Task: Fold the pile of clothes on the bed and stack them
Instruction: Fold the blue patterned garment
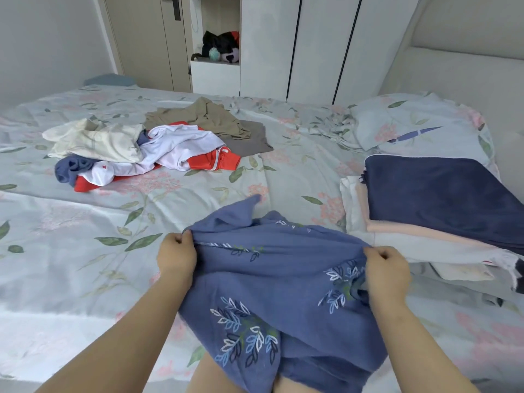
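Observation:
A blue garment with embroidered leaves (272,279) hangs crumpled in front of me over the near edge of the bed. My left hand (176,258) grips its upper left edge and my right hand (387,272) grips its upper right edge, fingers curled into the cloth. A loose pile of unfolded clothes (136,148) in white, red, cream, blue and olive lies further back on the left. On the right sits a stack of folded clothes (442,205) with a navy piece on top.
The bed has a pale floral sheet (85,236). A pillow (419,123) in the same print lies at the far right by the headboard. White wardrobe doors and a niche holding a dark plush toy (221,46) stand behind the bed.

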